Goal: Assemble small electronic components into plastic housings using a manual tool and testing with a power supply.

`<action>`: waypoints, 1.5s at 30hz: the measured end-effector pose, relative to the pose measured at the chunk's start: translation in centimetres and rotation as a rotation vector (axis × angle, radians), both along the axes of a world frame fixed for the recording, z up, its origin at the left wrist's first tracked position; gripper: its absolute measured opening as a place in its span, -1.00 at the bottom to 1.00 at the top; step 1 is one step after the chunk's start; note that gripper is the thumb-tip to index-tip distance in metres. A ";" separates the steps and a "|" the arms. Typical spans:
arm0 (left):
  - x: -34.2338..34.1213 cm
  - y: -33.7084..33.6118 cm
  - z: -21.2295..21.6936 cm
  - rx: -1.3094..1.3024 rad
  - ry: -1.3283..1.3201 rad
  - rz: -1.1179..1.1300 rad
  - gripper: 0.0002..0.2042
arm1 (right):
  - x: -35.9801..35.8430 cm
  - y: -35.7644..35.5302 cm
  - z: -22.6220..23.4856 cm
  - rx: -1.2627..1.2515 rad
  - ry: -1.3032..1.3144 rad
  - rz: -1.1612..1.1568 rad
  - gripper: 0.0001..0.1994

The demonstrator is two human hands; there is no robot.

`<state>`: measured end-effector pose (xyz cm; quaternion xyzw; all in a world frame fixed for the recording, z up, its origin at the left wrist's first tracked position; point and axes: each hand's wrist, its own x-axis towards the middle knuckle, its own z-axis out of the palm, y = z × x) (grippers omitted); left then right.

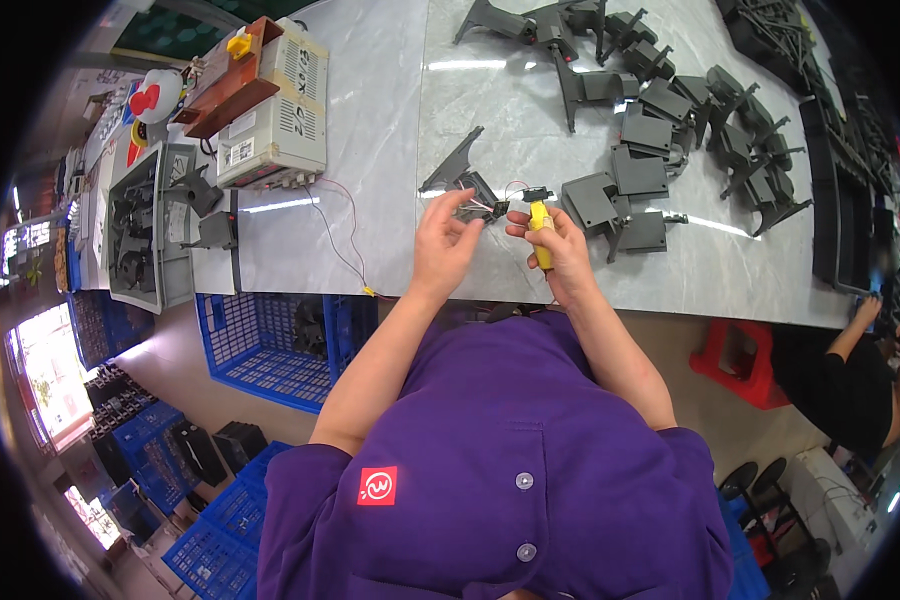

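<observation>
Grey tabletop (370, 110) beneath, right grip (564, 256) curled around yellow tool (541, 222), black part (500, 209) beside.

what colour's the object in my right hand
The object in your right hand is yellow, best seen in head view.

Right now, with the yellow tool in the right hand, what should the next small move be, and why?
Perhaps steady the thin wires with the left hand before moving the yellow tool: they run beside that hand, close to the tool in the right hand.
</observation>
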<state>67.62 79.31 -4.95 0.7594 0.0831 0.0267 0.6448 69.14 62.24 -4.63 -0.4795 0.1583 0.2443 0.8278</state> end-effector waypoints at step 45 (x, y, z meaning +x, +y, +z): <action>-0.6 0.8 -2.4 0.201 0.147 0.277 -0.41 | -0.7 1.1 -0.4 -0.215 -0.044 0.036 -0.59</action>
